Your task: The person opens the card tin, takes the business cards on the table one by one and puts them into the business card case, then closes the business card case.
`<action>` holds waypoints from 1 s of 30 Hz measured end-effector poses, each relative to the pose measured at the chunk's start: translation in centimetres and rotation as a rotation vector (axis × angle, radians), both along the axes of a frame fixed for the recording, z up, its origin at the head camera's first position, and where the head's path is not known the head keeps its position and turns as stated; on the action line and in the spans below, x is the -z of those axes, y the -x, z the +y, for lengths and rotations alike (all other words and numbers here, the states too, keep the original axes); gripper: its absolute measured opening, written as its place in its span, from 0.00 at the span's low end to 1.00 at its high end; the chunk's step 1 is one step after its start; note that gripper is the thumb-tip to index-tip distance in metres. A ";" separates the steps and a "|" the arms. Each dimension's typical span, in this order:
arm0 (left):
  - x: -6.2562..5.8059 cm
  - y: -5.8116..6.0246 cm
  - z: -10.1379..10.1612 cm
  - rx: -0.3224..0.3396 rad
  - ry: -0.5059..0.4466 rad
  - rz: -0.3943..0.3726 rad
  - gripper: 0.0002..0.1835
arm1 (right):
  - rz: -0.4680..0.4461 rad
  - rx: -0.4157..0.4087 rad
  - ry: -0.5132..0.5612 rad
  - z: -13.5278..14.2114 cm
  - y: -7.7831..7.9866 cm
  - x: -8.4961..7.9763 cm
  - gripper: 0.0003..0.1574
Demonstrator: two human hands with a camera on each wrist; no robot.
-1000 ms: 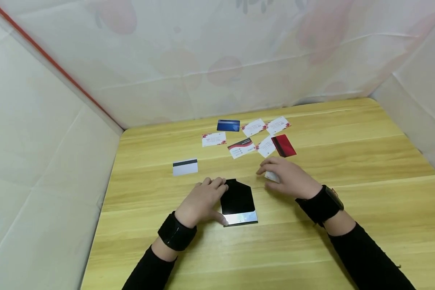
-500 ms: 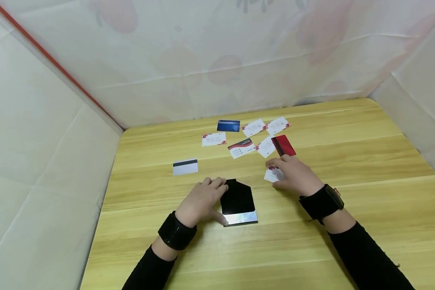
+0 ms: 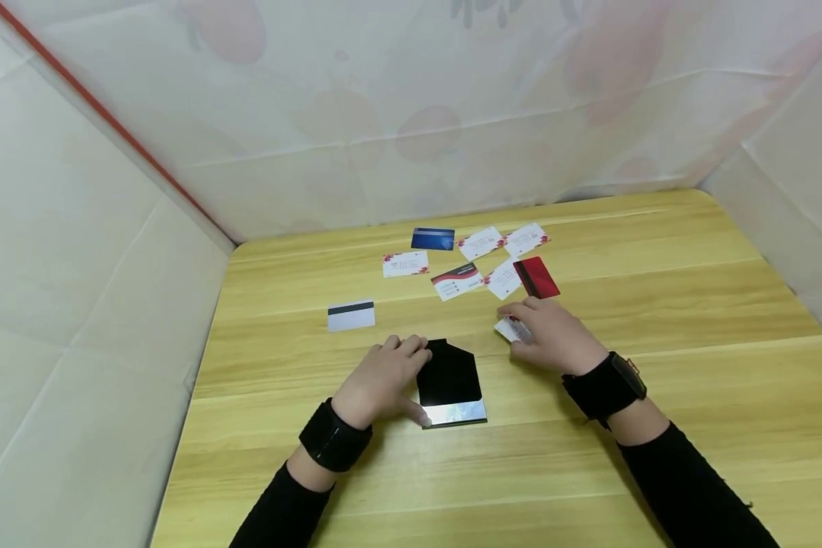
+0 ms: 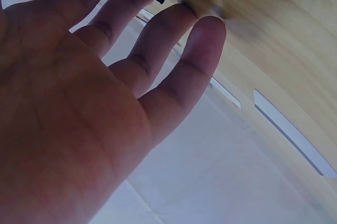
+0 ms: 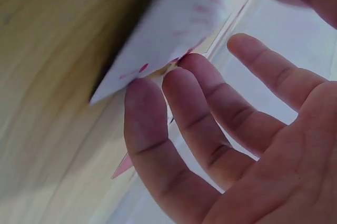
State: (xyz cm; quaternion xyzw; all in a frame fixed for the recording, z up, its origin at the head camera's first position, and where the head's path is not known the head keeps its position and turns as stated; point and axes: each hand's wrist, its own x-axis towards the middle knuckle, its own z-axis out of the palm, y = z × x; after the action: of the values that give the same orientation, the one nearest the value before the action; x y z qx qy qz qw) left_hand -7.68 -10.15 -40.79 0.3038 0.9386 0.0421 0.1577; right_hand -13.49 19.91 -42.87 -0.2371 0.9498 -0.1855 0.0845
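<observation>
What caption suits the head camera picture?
Left hand touching a black case, right hand holding a white card, other cards lying beyond.

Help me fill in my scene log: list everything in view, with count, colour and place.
Blue card: one, blue, back of the group
Floral business cards: four, white with red, spread through the group
Wavy-band business card: one, white, red and dark, mid-group
Red striped card: one, red, dark stripe, group's right
White striped card: one, white, dark stripe, apart on the left
Held floral card: one visible, white with red, in the right hand
Card case: one, black and silver, touched by the left hand
Table: one, yellow wood-grain, underneath
Wall cloth: whitish, surrounding
Wristbands: two, black, on the wrists
Sleeves: two, black, forearms
</observation>
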 end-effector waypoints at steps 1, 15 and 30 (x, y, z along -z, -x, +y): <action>0.0 0.0 0.0 -0.001 -0.003 0.000 0.56 | 0.009 -0.009 0.001 -0.1 0.0 -0.1 0.34; 0.2 0.0 -0.2 -0.007 -0.008 -0.005 0.56 | -0.052 -0.067 0.110 -0.3 0.0 -1.2 0.42; 0.2 0.1 -0.1 0.004 -0.011 0.008 0.56 | 0.136 -0.143 0.401 -1.1 -0.9 -2.5 0.24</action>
State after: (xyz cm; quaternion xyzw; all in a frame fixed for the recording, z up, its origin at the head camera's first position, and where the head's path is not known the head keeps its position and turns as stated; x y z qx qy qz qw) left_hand -7.74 -10.26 -41.02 0.3069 0.9384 0.0456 0.1524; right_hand -12.58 18.82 -40.41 -0.3281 0.8781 -0.3480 -0.0157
